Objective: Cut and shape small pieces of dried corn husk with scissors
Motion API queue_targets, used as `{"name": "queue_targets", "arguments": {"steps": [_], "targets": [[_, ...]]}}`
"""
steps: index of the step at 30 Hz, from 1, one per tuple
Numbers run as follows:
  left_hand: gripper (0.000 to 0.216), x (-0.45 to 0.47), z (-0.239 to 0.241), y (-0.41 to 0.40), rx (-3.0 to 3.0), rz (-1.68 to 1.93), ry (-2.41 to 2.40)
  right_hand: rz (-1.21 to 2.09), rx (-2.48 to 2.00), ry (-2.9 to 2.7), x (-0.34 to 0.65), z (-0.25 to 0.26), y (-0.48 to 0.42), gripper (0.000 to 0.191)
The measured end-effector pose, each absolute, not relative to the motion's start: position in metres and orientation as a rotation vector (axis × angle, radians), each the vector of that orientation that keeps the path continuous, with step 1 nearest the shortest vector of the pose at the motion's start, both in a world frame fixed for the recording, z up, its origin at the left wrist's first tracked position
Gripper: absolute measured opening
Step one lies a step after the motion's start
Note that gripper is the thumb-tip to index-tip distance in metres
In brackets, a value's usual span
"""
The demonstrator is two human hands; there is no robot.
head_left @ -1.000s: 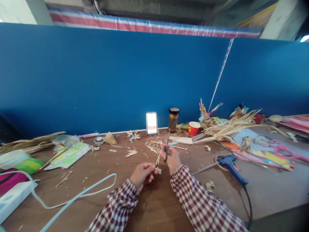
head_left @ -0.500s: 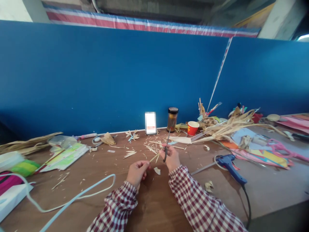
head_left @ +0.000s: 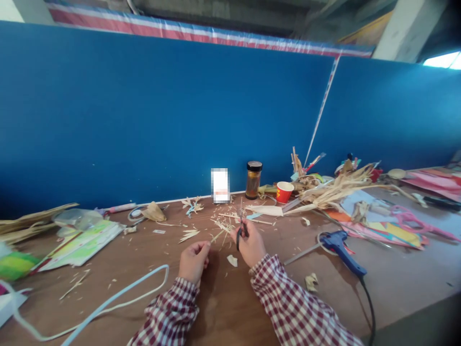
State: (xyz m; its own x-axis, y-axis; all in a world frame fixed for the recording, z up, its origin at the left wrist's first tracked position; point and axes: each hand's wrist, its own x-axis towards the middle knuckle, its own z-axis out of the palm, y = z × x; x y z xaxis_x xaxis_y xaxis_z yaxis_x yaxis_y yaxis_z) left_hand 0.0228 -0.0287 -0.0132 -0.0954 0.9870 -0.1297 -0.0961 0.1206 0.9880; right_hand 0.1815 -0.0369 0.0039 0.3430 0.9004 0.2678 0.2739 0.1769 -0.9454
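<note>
My left hand pinches a thin pale strip of dried husk between thumb and fingertips; its free end points up and to the right. My right hand is closed around the dark handles of a pair of scissors, whose blades point away from me. The strip and the scissors are apart. Beyond the hands lie scattered pale trimmings and a small fan of pointed pieces. A loose pale scrap rests on the brown table between my wrists.
A blue hot glue gun with its cord lies right of my right arm. Behind stand a red paper cup, a dark-lidded jar and a heap of dried husks. A pale cable loops at left. A blue partition closes the back.
The view has shifted a little to the right. My hands have drawn slightly apart, and the scissors have moved off the strip. Both hands keep their hold.
</note>
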Motion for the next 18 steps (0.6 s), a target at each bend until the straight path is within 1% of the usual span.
{"name": "queue_targets", "arguments": {"steps": [2,6,8,13,18], "targets": [[0.036,0.022,-0.011,-0.028,0.962,1.26,1.272,0.759,-1.302,-1.184,0.183,0.008,-0.039,0.039],[0.033,0.019,-0.009,-0.024,0.94,1.315,1.27,1.35,-1.141,-1.381,0.187,0.016,-0.044,0.039],[0.033,0.017,-0.01,-0.021,0.914,1.338,1.274,1.542,-1.151,-1.546,0.189,0.017,-0.048,0.041],[0.034,0.012,-0.018,-0.013,0.898,1.367,1.281,1.687,-1.278,-1.765,0.187,0.012,-0.054,0.044],[0.034,0.011,-0.023,-0.013,0.969,1.335,1.267,1.68,-1.333,-1.805,0.185,0.003,-0.052,0.046]]}}
